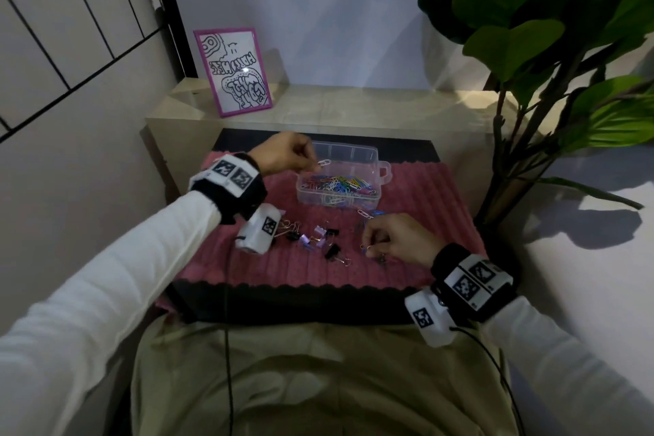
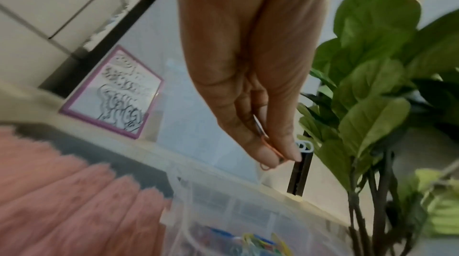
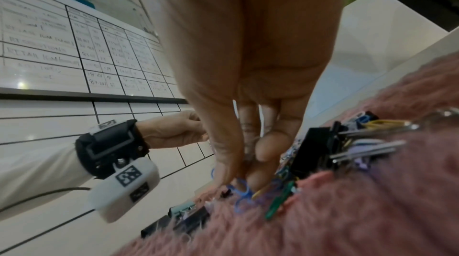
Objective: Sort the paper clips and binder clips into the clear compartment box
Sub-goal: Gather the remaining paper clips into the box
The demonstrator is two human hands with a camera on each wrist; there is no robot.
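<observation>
- Above the clear compartment box (image 1: 368,157), left hand (image 1: 283,159) pinches paper clips (image 1: 323,163).
- On the pink rug (image 1: 407,184), right hand (image 1: 400,241) pinches a paper clip (image 1: 368,248); binder clips (image 1: 318,237) lie beside it.

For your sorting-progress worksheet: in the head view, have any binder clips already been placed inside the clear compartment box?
No. The clear compartment box shows only coloured paper clips, while the binder clips lie on the pink mat.

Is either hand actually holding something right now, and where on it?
The left hand pinches paper clips by one end above the clear box. The right hand pinches a small clip on the pink mat; exactly where is unclear.
</observation>
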